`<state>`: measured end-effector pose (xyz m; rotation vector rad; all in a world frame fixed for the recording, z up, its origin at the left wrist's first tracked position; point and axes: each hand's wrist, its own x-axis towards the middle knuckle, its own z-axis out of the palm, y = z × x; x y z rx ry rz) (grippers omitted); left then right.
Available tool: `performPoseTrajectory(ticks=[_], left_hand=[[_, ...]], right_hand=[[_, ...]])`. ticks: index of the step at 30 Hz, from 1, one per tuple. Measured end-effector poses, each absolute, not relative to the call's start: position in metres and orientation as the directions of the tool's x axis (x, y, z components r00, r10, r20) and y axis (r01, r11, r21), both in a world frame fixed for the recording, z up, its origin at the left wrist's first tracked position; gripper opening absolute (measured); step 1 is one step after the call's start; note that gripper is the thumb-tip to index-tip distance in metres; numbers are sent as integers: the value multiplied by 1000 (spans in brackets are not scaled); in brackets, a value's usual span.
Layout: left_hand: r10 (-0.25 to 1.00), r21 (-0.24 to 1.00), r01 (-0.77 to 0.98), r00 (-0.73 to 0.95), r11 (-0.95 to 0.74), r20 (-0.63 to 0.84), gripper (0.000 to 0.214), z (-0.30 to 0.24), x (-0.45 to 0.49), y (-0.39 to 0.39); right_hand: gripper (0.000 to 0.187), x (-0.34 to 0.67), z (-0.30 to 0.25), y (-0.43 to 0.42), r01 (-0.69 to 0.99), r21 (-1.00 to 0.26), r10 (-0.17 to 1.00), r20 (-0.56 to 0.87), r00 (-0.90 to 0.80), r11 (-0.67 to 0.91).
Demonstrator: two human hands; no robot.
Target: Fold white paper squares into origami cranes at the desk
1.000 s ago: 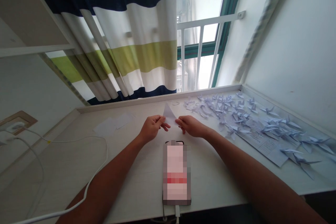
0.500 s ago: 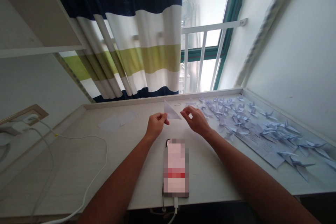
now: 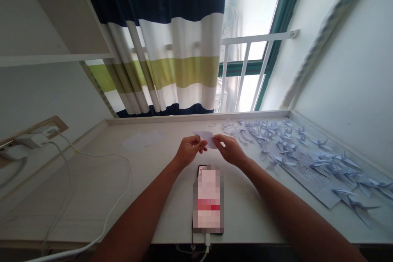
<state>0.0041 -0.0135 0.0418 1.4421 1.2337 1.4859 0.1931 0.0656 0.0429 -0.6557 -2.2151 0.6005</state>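
Observation:
A small pale folded paper piece (image 3: 206, 138) is held just above the white desk (image 3: 92, 180), out in front of me. My left hand (image 3: 188, 150) pinches its left edge. My right hand (image 3: 229, 149) pinches its right side, fingers closed on it. Directly below the hands a phone (image 3: 208, 198) lies flat on the desk, its screen lit, with a cable plugged in at the near end.
Several small folded paper cranes (image 3: 294, 147) cover the right of the desk, some on a printed sheet (image 3: 310, 176). Loose paper squares (image 3: 143, 140) lie back left. A white charging cable (image 3: 101, 172) loops from a wall socket (image 3: 27, 139). Striped curtain (image 3: 172, 69) and window rail behind.
My right hand, open beside the paper half a second ago, has come back and closed on it. The paper now lies flatter between both hands. The view tilted slightly.

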Motion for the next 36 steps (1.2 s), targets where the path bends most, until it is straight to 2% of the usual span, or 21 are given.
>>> performPoseTrajectory(ticks=[2,4,7,10,14,18,24,29,36], left_hand=[[944,943,158,-115,-291,311,47,40,3,-13],[938,936,209,-141,-283,316,45,38,1,-11],[928,940,195,-196,-281,318,38,35,-2,-8],[946,960,124,-179,-250,270,39,31,-3,-5],[966,974,91,-139,-206,218,47,29,-3,-5],[955,974,43,-189,-223,227,45,29,-3,-3],[947,973,-32,-237,-230,216,29,32,-5,-3],[951,974,-23,-224,-226,215,25,36,-5,-8],[952,972,-18,-206,-236,227,31,38,-5,-9]], right_hand=[[31,192,40,69,266,-703,727,507,-464,660],[30,192,37,72,166,-833,812,438,-385,528],[30,192,36,76,-16,-949,824,282,-491,315],[28,191,37,76,-79,-978,793,202,-575,191],[34,191,36,77,-95,-980,823,196,-534,172],[38,192,35,79,-141,-982,835,184,-519,129],[26,195,38,79,-193,-981,808,135,-574,27],[22,198,41,80,-229,-973,791,171,-587,40],[29,198,43,79,-232,-971,774,190,-604,57]])
